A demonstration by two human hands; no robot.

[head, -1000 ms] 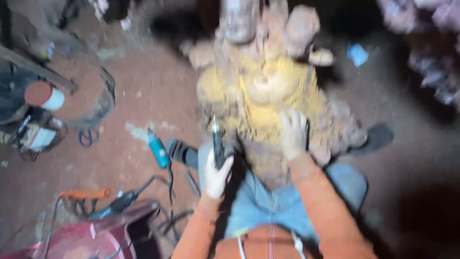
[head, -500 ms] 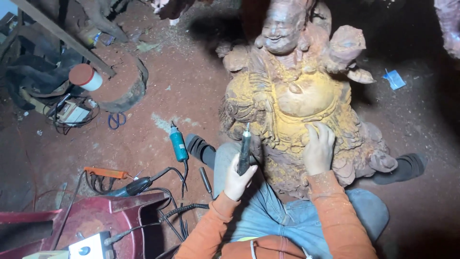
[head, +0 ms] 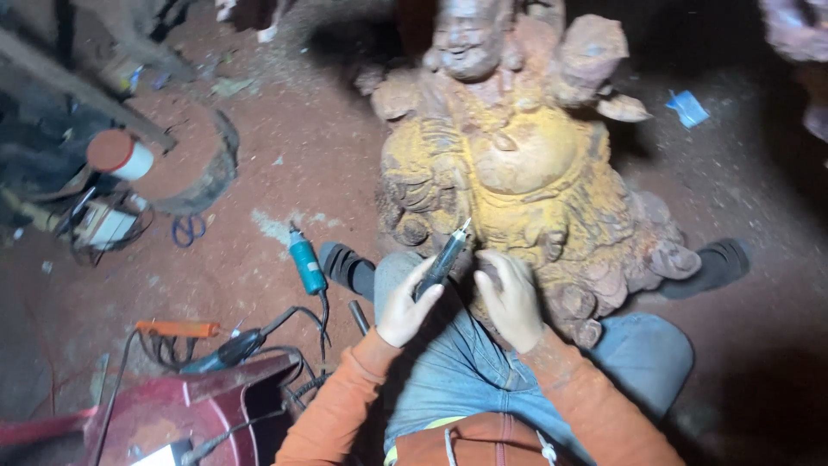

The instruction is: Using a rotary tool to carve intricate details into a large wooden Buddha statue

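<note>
While the left hand point(head: 405, 304) grips a dark rotary carving tool point(head: 442, 261) like a thick pen, fingers wrapped tight around its barrel, I watch its bit angle up toward the lower front of a large wooden figure carving point(head: 526, 185) that stands on the dusty red floor point(head: 285, 181) between the person's outstretched legs. The right hand point(head: 511, 298) lies flat against the carving's base just beside the bit, fingers slightly spread and holding nothing. A teal power tool point(head: 307, 264) rests on the floor near the left knee, with an orange-handled tool point(head: 177, 329) and black cables point(head: 285, 332) farther left beside a dark red box point(head: 198, 414). A round stump point(head: 185, 160) and blue scissors point(head: 188, 229) sit well beyond them. My concern: the bracing hand is so near the bit that a skip off hard grain could catch a finger, and a tug from the trailing cord might gouge finished detail.
</note>
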